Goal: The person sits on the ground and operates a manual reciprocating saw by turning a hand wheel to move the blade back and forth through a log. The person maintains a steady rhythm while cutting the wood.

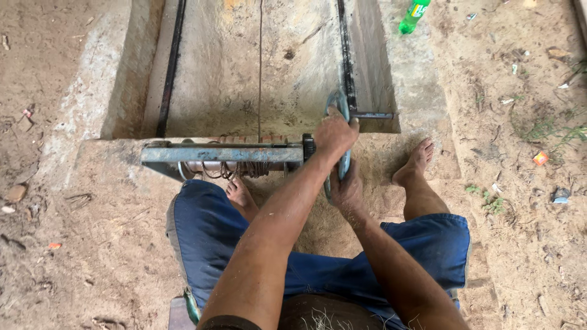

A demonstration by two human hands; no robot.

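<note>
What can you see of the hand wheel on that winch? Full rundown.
The hand wheel is a round, blue-grey rim, metal by its look, worn and dull. It stands on edge at the right end of the winch frame, at the lip of the concrete pit. A dark bar sticks out rightward near its top. The left hand grips the upper rim; the right hand grips the lower rim. Its hub is hidden behind the hands.

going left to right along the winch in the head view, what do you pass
metal frame bar → coiled cable drum → left hand on the hand wheel → protruding metal rod → bare foot
</note>
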